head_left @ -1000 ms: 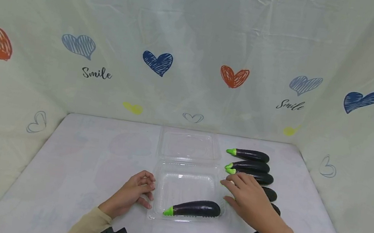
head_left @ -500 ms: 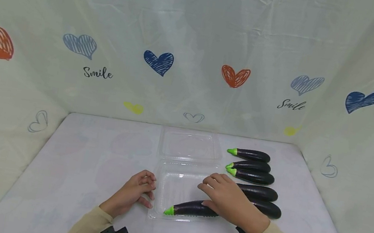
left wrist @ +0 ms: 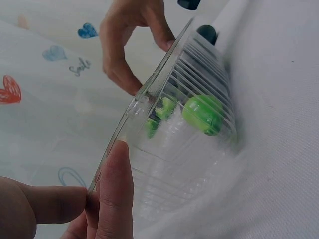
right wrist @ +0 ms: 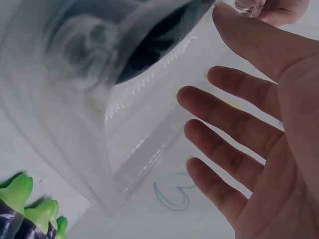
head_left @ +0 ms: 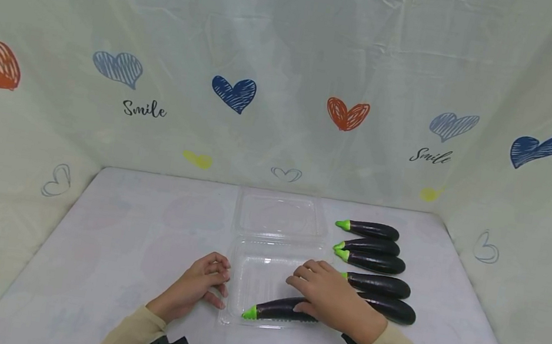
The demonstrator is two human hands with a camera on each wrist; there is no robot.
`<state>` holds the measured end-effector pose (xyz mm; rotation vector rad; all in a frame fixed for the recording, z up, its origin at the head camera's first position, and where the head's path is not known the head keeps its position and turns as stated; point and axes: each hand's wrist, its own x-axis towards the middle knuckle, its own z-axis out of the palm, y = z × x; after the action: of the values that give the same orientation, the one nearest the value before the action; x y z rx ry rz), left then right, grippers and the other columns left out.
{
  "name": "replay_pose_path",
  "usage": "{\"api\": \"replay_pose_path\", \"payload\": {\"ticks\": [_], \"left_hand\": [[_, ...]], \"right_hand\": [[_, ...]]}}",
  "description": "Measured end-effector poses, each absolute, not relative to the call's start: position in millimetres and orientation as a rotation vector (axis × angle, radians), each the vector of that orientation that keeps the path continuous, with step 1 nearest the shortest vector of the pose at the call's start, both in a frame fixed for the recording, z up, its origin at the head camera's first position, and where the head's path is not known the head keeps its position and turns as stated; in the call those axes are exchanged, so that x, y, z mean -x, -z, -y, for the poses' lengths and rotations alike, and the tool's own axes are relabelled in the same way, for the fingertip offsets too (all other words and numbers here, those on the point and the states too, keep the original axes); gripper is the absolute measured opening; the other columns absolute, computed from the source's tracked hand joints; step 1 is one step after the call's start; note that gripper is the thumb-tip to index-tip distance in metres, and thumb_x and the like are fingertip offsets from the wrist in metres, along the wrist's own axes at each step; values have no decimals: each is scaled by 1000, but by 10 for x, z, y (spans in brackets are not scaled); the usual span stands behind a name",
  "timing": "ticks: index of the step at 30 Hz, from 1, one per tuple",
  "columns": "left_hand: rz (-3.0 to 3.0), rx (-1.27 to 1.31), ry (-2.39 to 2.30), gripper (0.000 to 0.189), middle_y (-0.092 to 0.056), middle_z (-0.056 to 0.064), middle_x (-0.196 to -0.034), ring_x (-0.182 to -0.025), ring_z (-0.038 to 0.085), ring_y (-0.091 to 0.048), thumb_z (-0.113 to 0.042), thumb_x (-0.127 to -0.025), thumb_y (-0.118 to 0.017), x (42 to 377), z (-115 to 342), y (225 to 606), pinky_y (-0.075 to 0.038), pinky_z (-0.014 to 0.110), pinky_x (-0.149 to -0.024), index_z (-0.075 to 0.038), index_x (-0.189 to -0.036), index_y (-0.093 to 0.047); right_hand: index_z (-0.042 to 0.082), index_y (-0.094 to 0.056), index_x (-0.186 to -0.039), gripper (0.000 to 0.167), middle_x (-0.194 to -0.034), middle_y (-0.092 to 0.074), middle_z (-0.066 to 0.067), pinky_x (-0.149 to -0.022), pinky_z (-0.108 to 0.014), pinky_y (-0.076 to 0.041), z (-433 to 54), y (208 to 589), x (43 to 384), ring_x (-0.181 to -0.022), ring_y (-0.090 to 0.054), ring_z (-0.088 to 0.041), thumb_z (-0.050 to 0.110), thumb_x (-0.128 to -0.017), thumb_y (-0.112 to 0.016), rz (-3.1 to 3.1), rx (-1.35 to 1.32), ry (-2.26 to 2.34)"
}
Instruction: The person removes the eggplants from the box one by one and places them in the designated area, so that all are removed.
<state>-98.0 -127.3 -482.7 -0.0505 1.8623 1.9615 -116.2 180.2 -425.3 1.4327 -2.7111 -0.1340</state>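
A clear plastic clamshell container (head_left: pixel 261 268) lies opened out on the table, its lid (head_left: pixel 280 215) folded back. Inside its near part rests a dark purple eggplant (head_left: pixel 277 309) with a green stem end pointing left. My left hand (head_left: pixel 197 282) pinches the container's left rim between thumb and fingers, as the left wrist view (left wrist: pixel 114 189) shows. Over the container's right side is my right hand (head_left: pixel 329 296), covering the eggplant's thick end. Its fingers (right wrist: pixel 224 114) are extended and spread in the right wrist view, gripping nothing; whether the thumb touches the eggplant I cannot tell.
Several more eggplants lie in a column right of the container, including a far one (head_left: pixel 371 229), a middle one (head_left: pixel 375 262) and a near one (head_left: pixel 389 309) partly behind my right hand. A white curtain (head_left: pixel 294 50) with printed hearts surrounds the table's back and sides.
My right hand has moved left, from beside the container's right edge to above the eggplant in it. My left hand and the container have stayed in place.
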Motion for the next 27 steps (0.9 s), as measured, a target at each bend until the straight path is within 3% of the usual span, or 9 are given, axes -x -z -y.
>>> {"api": "replay_pose_path", "payload": {"ticks": [8, 15, 27], "left_hand": [[-1857, 38, -1964, 22, -55, 3, -94, -78, 16, -63, -4, -105, -55, 974, 1273, 4832, -65, 32, -61, 5, -123, -45], [-1860, 43, -1962, 22, -55, 3, -94, -78, 16, -62, -4, -105, -55, 976, 1271, 4828, -64, 32, -61, 4, -123, -45], [-1860, 57, -1955, 22, -55, 4, -94, -78, 16, -62, -3, -105, -54, 978, 1270, 4815, -64, 32, -61, 5, -123, -45]], "right_hand": [[14, -73, -124, 50, -117, -73, 1, -105, -41, -56, -1775, 4295, 1157, -114, -65, -22, 36, -83, -90, 2796, -1441, 100], [15, -75, -120, 47, -109, -75, 3, -98, -36, -56, -1770, 4368, 1166, -106, -66, -18, 36, -80, -92, 2811, -1474, 120], [16, -75, -118, 39, -108, -75, 4, -100, -38, -56, -1794, 4342, 1171, -107, -65, -19, 29, -84, -90, 2797, -1448, 75]]}}
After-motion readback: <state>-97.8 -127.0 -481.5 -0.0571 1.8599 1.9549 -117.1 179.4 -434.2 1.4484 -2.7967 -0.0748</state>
